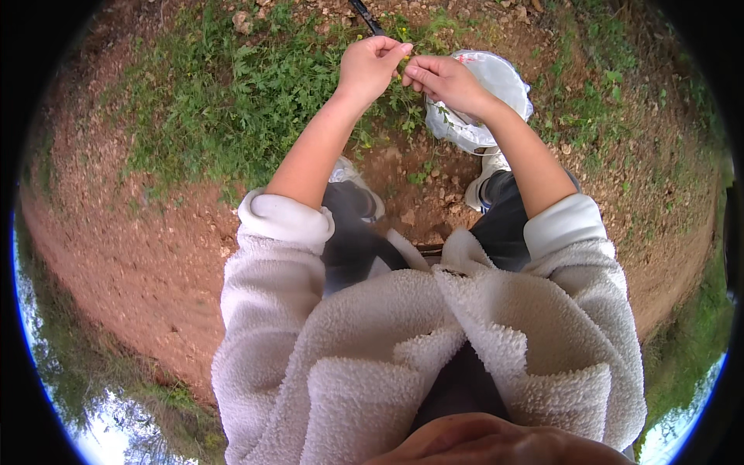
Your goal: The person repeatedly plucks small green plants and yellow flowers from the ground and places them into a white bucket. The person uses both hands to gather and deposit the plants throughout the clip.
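My left hand is over a patch of leafy green plants, thumb and forefinger pinched together. A small yellow flower shows just below those fingertips; whether they grip it is too small to tell. Close beside it, my right hand has its fingers curled around a thin green sprig, whose leaves hang below the palm. Behind and under the right hand stands a bucket lined with a whitish plastic bag. The hand and forearm hide part of its inside.
A dark rod or handle lies at the top edge, beyond my left hand. Reddish soil with stones surrounds the plants. My shoes stand on the soil, the right one close to the bucket. Sparse weeds grow at the right.
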A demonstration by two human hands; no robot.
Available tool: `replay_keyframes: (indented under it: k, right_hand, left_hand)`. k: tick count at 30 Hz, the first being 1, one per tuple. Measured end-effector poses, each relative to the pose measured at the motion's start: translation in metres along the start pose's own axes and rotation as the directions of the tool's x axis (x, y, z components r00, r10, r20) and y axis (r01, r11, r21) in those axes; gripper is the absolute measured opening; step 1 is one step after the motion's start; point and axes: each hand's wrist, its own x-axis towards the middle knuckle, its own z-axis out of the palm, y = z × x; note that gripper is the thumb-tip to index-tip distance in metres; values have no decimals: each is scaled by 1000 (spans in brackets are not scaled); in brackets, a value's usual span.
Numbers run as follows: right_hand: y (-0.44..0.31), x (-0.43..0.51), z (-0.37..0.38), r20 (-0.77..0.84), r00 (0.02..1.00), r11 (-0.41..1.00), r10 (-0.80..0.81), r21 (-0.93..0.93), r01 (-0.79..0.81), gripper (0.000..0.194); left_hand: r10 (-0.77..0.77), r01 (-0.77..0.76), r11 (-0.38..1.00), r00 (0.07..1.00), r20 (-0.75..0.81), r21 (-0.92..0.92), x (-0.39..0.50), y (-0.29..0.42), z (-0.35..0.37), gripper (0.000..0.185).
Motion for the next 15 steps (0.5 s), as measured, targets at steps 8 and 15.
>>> replay_keyframes:
  k: [8, 15]
  right_hand:
    - [20, -7, -51, -72, 997, 904, 5, -427, -35, 28]
    - [10, -13, -47, -202, 942, 818, -269, -563, 113, 49]
  left_hand:
    - [-15, -25, 978, 981, -191, -205, 10, 1, -33, 20]
    - [-118, 45, 844, 988, -104, -535, 8, 0, -21, 16]
